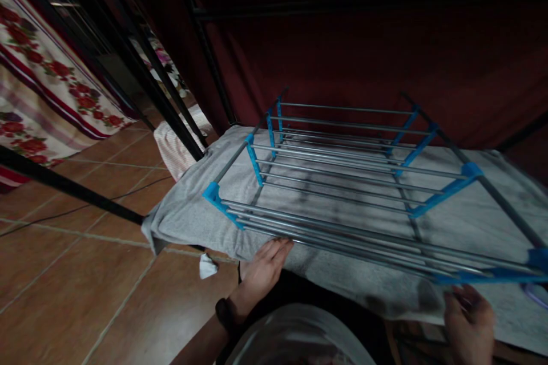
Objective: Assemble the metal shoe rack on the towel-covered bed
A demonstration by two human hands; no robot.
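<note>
A clothes drying rack (342, 230) with grey metal bars and blue plastic joints stands across a surface draped in a grey cloth (188, 199). My left hand (268, 262), a dark band on its wrist, reaches the rack's front bars left of centre. Its fingers are stretched out together, with the tips at the lowest front bar. Below the rack's front right corner is my right hand (471, 319), slightly blurred. Its fingers are curled in a pinch close to the blue end piece; what lies between them, if anything, is hidden.
A dark red curtain (363, 57) hangs behind the rack. Black metal posts (158, 91) rise at the left. A floral cloth (51, 74) hangs at far left. On the tiled floor (115, 262) lie a white scrap (208, 266) and a dark cable (85, 205). A purple loop (535, 295) shows at the right.
</note>
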